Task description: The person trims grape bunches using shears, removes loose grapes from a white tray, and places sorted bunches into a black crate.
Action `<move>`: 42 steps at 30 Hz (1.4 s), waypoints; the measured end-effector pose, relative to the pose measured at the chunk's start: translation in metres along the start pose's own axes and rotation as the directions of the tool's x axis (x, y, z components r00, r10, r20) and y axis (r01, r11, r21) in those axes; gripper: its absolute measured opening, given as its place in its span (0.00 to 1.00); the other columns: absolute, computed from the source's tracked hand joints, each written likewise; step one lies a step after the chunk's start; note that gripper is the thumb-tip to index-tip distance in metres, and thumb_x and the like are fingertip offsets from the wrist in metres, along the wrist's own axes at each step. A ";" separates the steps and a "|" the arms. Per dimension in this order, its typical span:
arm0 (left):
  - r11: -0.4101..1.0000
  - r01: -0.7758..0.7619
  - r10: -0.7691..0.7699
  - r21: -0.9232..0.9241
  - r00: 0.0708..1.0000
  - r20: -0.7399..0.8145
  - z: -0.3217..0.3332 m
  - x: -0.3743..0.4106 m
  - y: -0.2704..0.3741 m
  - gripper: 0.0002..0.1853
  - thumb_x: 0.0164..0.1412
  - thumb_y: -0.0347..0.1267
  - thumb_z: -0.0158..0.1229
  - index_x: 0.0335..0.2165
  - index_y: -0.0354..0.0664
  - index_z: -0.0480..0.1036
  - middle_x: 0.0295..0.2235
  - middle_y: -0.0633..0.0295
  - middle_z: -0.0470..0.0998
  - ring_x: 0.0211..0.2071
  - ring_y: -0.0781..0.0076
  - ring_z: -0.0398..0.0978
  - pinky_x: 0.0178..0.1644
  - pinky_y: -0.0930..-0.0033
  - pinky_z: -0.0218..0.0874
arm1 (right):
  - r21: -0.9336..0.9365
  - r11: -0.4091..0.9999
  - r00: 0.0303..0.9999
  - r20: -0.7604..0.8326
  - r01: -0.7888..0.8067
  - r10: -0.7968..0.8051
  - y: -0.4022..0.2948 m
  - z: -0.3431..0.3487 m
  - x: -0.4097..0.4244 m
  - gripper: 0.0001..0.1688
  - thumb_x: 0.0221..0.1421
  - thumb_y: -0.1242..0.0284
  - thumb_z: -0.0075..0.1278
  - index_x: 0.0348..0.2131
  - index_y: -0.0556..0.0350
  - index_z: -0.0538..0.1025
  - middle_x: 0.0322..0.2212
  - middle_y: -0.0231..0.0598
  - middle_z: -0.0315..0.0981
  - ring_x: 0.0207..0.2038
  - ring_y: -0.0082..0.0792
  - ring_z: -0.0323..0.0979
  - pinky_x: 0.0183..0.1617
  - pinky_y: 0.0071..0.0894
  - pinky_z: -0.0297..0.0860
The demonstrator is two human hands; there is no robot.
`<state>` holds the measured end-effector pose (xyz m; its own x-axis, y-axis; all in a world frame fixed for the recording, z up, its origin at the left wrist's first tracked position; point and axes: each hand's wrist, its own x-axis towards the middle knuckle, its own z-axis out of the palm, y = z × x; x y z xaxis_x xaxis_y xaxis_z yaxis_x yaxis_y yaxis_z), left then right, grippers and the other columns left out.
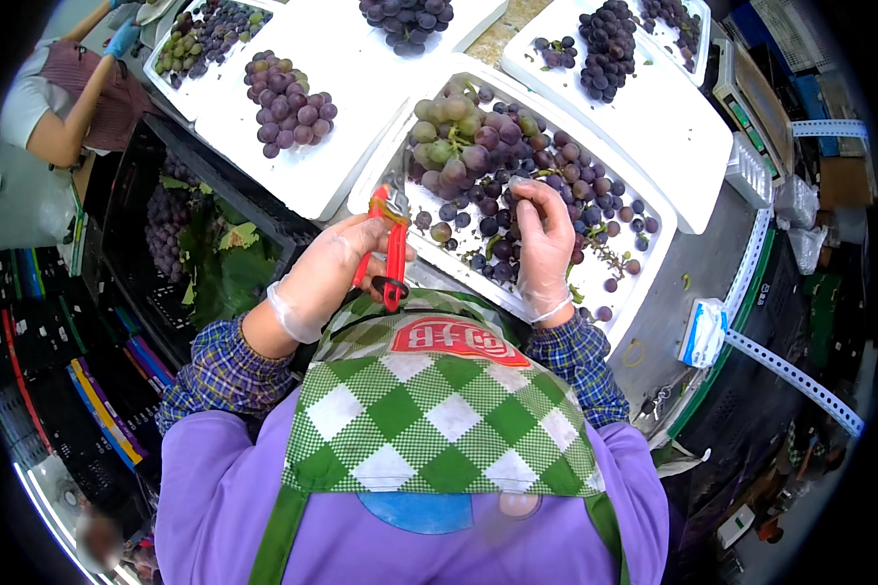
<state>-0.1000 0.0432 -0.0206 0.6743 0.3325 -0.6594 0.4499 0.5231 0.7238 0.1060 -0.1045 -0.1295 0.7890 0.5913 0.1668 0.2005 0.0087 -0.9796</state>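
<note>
My left hand (336,256), in a clear plastic glove, grips pruning shears (396,252) with red handles, their metal blades pointing up beside the near-left edge of a white foam box (664,223). Over that box is my right hand (545,245), also gloved, its fingers bent close above the loose grapes. Whether something small is pinched in its fingertips cannot be seen. Inside the box, a green-to-purple grape bunch (457,139) lies at the far left. Many loose dark grapes (501,208) and a bare grape stem (614,256) lie around it.
White foam lids bear a purple grape bunch (289,102) and a dark bunch (607,51). At left, a black crate (154,124) contains grapes and leaves. A scale (753,110) and a tissue pack (704,333) are at right. A blue-gloved co-worker (73,95) works at upper left.
</note>
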 end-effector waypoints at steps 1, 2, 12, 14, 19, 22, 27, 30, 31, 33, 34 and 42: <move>0.999 0.006 -0.005 -0.044 1.000 0.030 -0.001 -0.001 -0.001 0.22 0.70 0.40 0.40 0.51 0.32 0.65 0.39 0.56 0.78 0.31 0.69 0.78 0.36 0.72 0.69 | 0.001 1.000 1.000 0.005 -0.008 0.008 -0.001 0.000 0.001 0.10 0.54 0.84 0.49 0.36 0.59 0.77 0.39 0.37 0.75 0.44 0.33 0.72 0.51 0.29 0.66; 1.000 -0.012 0.011 0.020 0.999 0.043 -0.003 -0.002 0.000 0.22 0.70 0.39 0.40 0.51 0.32 0.65 0.39 0.56 0.78 0.31 0.70 0.78 0.36 0.72 0.69 | 0.003 1.000 1.000 0.007 -0.015 0.015 -0.002 0.000 0.001 0.10 0.54 0.84 0.49 0.36 0.59 0.77 0.39 0.37 0.75 0.44 0.33 0.72 0.51 0.29 0.65; 0.526 -0.137 0.109 0.839 0.990 0.094 -0.031 0.004 0.037 0.21 0.67 0.36 0.47 0.53 0.34 0.68 0.33 0.56 0.77 0.34 0.70 0.72 0.42 0.69 0.65 | -0.008 0.999 0.999 0.011 -0.044 0.044 -0.001 -0.002 -0.005 0.11 0.55 0.85 0.48 0.38 0.60 0.77 0.40 0.37 0.74 0.45 0.30 0.71 0.52 0.27 0.66; 0.559 -0.150 0.165 0.816 0.984 0.068 -0.037 0.013 0.032 0.20 0.67 0.36 0.48 0.52 0.34 0.68 0.32 0.58 0.77 0.33 0.71 0.72 0.41 0.70 0.65 | 0.024 0.996 0.996 -0.002 -0.086 0.086 -0.002 -0.005 -0.010 0.11 0.55 0.85 0.47 0.38 0.61 0.77 0.39 0.37 0.74 0.44 0.30 0.71 0.51 0.26 0.66; 0.559 -0.113 0.186 0.821 0.982 0.008 -0.038 0.024 0.037 0.19 0.67 0.36 0.48 0.51 0.34 0.70 0.30 0.62 0.75 0.31 0.75 0.71 0.39 0.71 0.65 | 0.063 0.989 0.990 -0.046 -0.131 0.134 0.001 -0.016 -0.018 0.10 0.56 0.85 0.47 0.37 0.61 0.77 0.39 0.36 0.74 0.43 0.28 0.72 0.49 0.25 0.67; 0.590 -0.130 0.184 0.797 0.983 0.025 -0.044 0.028 0.037 0.19 0.68 0.38 0.48 0.49 0.35 0.71 0.30 0.61 0.76 0.30 0.74 0.71 0.38 0.71 0.65 | 0.032 0.994 0.992 -0.071 -0.102 0.104 0.003 -0.021 -0.020 0.10 0.57 0.84 0.46 0.38 0.62 0.76 0.39 0.36 0.74 0.42 0.26 0.72 0.48 0.24 0.67; 0.625 -0.193 0.225 0.757 0.972 0.063 -0.052 0.036 0.030 0.20 0.67 0.40 0.50 0.47 0.35 0.74 0.26 0.62 0.75 0.27 0.75 0.70 0.35 0.72 0.64 | 0.090 0.984 0.983 -0.089 -0.154 0.162 0.000 -0.022 -0.024 0.09 0.59 0.84 0.45 0.38 0.63 0.76 0.40 0.35 0.74 0.41 0.25 0.72 0.47 0.23 0.68; 0.600 -0.176 0.206 0.780 0.977 0.061 -0.051 0.040 0.034 0.20 0.66 0.41 0.51 0.47 0.35 0.74 0.28 0.58 0.77 0.29 0.71 0.73 0.37 0.70 0.65 | 0.113 0.981 0.983 -0.079 -0.158 0.167 -0.002 -0.019 -0.027 0.10 0.59 0.84 0.45 0.39 0.63 0.76 0.41 0.36 0.74 0.42 0.25 0.72 0.48 0.23 0.68; 0.586 -0.181 0.210 0.789 0.975 0.068 -0.051 0.040 0.036 0.20 0.66 0.41 0.51 0.47 0.36 0.74 0.29 0.56 0.78 0.30 0.69 0.73 0.37 0.69 0.65 | 0.101 0.983 0.984 -0.080 -0.151 0.159 -0.001 -0.018 -0.027 0.10 0.59 0.84 0.45 0.39 0.63 0.76 0.41 0.36 0.74 0.42 0.25 0.72 0.48 0.23 0.68; 0.560 -0.195 0.218 0.805 0.972 0.084 -0.050 0.041 0.038 0.20 0.66 0.41 0.51 0.46 0.36 0.74 0.32 0.53 0.79 0.32 0.65 0.75 0.39 0.68 0.66 | 0.093 0.985 0.985 -0.081 -0.144 0.152 -0.001 -0.018 -0.028 0.10 0.59 0.84 0.45 0.39 0.63 0.76 0.41 0.36 0.74 0.43 0.26 0.72 0.48 0.23 0.68; 0.561 -0.200 0.221 0.803 0.971 0.087 -0.051 0.042 0.037 0.20 0.66 0.41 0.51 0.46 0.36 0.74 0.32 0.52 0.79 0.33 0.63 0.76 0.40 0.67 0.66 | 0.098 0.985 0.985 -0.082 -0.145 0.153 -0.002 -0.018 -0.028 0.10 0.59 0.84 0.45 0.39 0.63 0.76 0.41 0.36 0.74 0.43 0.26 0.72 0.48 0.23 0.68; 0.554 -0.218 0.251 0.803 0.964 0.089 -0.056 0.048 0.029 0.19 0.66 0.39 0.51 0.47 0.36 0.74 0.34 0.47 0.79 0.36 0.56 0.77 0.43 0.65 0.66 | 0.083 0.983 0.981 -0.092 -0.162 0.170 -0.006 -0.018 -0.027 0.10 0.59 0.84 0.45 0.38 0.63 0.76 0.41 0.36 0.74 0.42 0.26 0.72 0.48 0.23 0.68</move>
<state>-0.0870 0.1183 -0.0428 0.8150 0.3819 -0.4358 0.5724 -0.4134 0.7082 0.0933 -0.1349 -0.1263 0.8618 0.5073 0.0076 0.0209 -0.0205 -0.9996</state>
